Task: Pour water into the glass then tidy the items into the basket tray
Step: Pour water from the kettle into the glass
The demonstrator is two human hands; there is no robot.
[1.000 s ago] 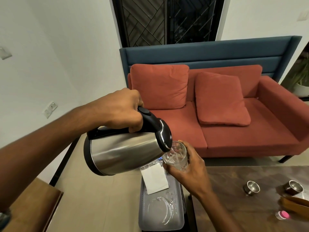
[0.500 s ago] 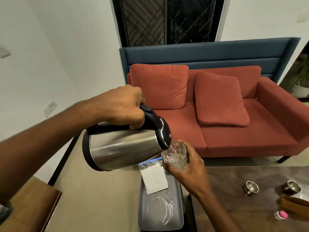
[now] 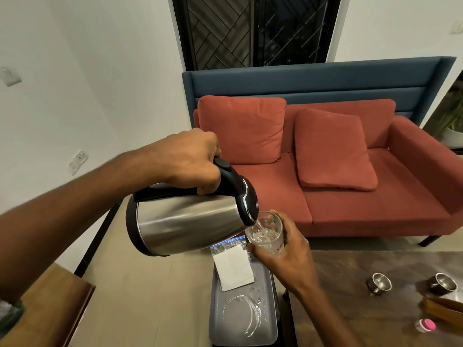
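Observation:
My left hand (image 3: 193,160) grips the black handle of a steel kettle (image 3: 185,222), which is tipped far over with its spout at the rim of a clear glass (image 3: 266,231). Water runs into the glass, which is partly full. My right hand (image 3: 288,259) holds the glass from the right and below, in the air above the far end of a grey tray (image 3: 218,321). In the tray lie a clear zip bag with a white paper (image 3: 234,266) and a round clear plastic piece (image 3: 240,313).
A dark table (image 3: 363,284) on the right carries two small steel cups (image 3: 379,283) (image 3: 443,283), a wooden object (image 3: 443,309) and a pink-capped item (image 3: 426,324). A red sofa (image 3: 350,196) stands beyond. A wooden surface (image 3: 50,309) is at lower left.
The kettle has risen a little and tilted slightly further while water keeps flowing. The glass and my right hand have stayed nearly still.

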